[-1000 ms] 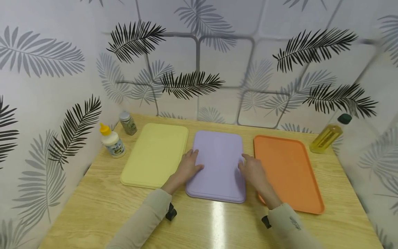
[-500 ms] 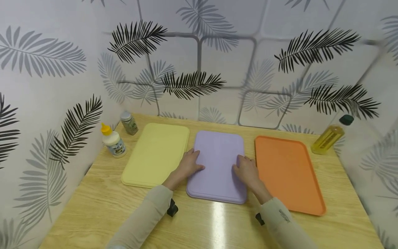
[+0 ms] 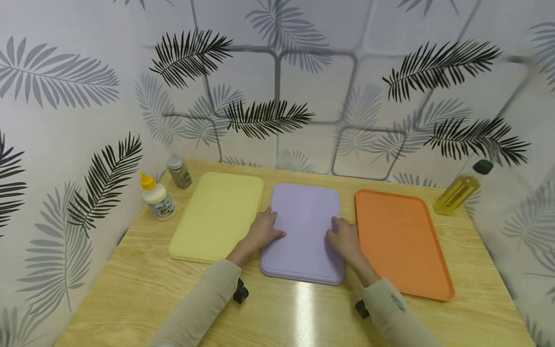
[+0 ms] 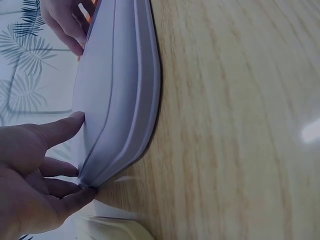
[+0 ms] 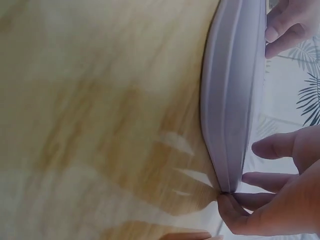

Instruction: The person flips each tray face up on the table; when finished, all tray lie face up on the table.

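A purple tray (image 3: 303, 231) lies bottom up in the middle of the wooden table, its stepped rim (image 4: 145, 90) showing in the left wrist view. My left hand (image 3: 262, 229) grips its left edge, thumb over the top face and fingers at the rim. Opposite, my right hand (image 3: 345, 238) holds the right edge with its thumb over the top. In the right wrist view the fingers (image 5: 235, 210) of that hand reach down to the rim at the table surface. To the left is a yellow tray (image 3: 217, 212), to the right an orange tray (image 3: 403, 241) facing up.
At the back left stand a white glue bottle (image 3: 158, 198) with a yellow nozzle and a small jar (image 3: 179, 172) with a grey lid. A bottle of yellow liquid (image 3: 459, 193) with a dark cap stands at the back right. A leaf-patterned wall (image 3: 303, 154) borders the table (image 3: 277, 318).
My right hand has moved left from beside the orange tray to the purple tray's right edge, and its fingers have bent there. The left hand and the trays stay about where they were.
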{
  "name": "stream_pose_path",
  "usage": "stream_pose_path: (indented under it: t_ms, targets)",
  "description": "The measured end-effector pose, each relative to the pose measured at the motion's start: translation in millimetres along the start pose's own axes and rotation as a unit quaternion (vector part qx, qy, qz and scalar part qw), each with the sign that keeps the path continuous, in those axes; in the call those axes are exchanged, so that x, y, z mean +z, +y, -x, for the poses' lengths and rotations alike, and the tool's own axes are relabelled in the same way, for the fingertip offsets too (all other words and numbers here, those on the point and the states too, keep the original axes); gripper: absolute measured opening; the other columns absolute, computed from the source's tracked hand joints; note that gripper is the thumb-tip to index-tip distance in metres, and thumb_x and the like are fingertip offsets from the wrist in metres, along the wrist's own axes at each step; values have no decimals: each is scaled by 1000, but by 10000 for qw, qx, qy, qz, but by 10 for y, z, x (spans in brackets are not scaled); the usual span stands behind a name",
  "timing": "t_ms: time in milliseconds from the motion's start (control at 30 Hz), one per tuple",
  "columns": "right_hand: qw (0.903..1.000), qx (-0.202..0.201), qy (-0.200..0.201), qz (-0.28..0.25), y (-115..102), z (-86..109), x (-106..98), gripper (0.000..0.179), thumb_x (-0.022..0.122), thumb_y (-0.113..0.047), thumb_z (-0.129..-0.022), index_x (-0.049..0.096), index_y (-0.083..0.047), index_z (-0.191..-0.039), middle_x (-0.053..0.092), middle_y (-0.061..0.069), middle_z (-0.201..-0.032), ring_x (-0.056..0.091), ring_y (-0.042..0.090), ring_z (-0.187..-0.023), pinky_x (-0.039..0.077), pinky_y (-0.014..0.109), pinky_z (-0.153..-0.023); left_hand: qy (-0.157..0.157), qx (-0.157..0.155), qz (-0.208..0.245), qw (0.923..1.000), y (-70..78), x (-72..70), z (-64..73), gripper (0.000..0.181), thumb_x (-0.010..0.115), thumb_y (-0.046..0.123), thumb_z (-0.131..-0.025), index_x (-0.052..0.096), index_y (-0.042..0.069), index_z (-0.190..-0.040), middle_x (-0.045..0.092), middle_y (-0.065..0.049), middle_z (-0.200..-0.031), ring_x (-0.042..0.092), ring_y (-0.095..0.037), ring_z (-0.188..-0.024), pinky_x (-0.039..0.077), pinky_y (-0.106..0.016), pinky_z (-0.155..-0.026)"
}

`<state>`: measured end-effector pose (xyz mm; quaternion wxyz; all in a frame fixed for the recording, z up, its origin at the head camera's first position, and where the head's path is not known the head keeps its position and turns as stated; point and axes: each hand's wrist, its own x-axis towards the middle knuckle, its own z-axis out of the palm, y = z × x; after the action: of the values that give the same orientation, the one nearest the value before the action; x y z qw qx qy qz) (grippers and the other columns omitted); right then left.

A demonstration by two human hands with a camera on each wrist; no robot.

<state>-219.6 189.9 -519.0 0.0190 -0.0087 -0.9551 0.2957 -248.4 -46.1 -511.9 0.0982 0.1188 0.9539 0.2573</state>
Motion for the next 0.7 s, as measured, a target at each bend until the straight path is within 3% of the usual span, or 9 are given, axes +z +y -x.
stream_pose_path:
  t_ms: [133, 267, 367, 500, 700]
  targets:
    - [9967, 410, 81, -695, 36, -6, 7, 50, 51, -6, -85, 51, 13, -131, 51, 31, -132, 45, 44, -127, 36, 51, -107, 93, 82, -119, 9999, -24, 26, 5, 69, 74, 28, -86, 46, -9, -137, 30, -29, -150, 36, -40, -134, 36, -46, -109]
    - [9852, 900, -17, -1461, 32, -4, -44, 52, 49, -7, -86, 48, 11, -135, 47, 29, -137, 46, 38, -127, 40, 48, -105, 176, 116, -171, 9996, -27, 22, 4, 65, 72, 28, -87, 48, -8, -136, 33, -29, -148, 38, -40, -133, 38, -46, -107]
    - [9797, 1112, -83, -1664, 16, 3, -90, 53, 48, -8, -87, 46, 10, -137, 44, 29, -140, 42, 38, -131, 37, 48, -107, 203, 96, -147, 9996, -4, 2, 10, 64, 72, 28, -87, 49, -8, -135, 34, -28, -148, 39, -40, -132, 39, -45, -106]
    - [9771, 1124, 10, -1807, -14, 13, -155, 50, 46, -5, -88, 47, 10, -136, 45, 29, -139, 42, 39, -131, 38, 48, -107, 193, 60, -85, 9998, 15, -13, 24, 63, 72, 27, -87, 49, -8, -135, 34, -28, -148, 40, -40, -131, 39, -46, -106]
    - [9860, 629, 336, -1510, -2, -12, -249, 45, 54, 2, -84, 56, 11, -127, 56, 28, -128, 51, 39, -122, 46, 48, -99, 169, 22, -124, 9998, -17, -12, 22, 63, 70, 29, -89, 49, -6, -136, 34, -28, -148, 38, -41, -133, 38, -46, -107]
